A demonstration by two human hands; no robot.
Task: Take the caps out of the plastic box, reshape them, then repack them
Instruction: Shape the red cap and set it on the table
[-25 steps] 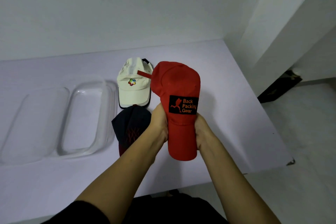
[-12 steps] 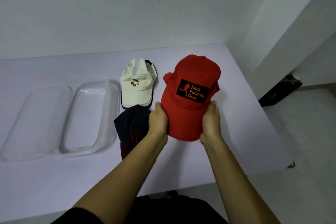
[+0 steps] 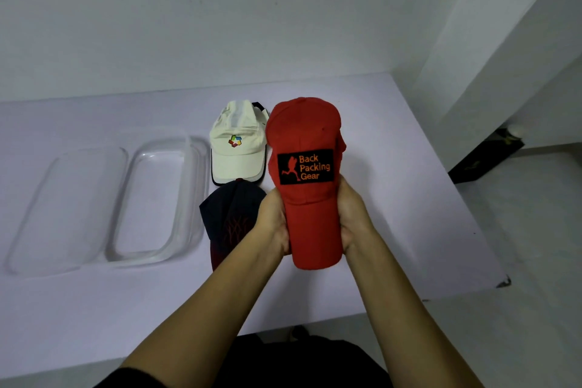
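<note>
Red fabric cap with a black patch [image 3: 304, 135] stands between the left hand [image 3: 273, 224] and right hand [image 3: 354, 217], whose curled fingers now squeeze its brim, wider a moment ago, into a tight arch, so reshaping looks underway, with repacking into the clear plastic box [image 3: 195, 198], well left of the fingers, not yet begun.

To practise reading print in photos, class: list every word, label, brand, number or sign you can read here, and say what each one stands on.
"Back Packing Gear": orange letters on the black rectangular patch of the red fabric cap, beside a running figure.
On the cream fabric cap: only a multicoloured emblem, no words.
On the dark navy fabric cap: red stitched lines, not readable as letters.
No numbers show anywhere.
</note>
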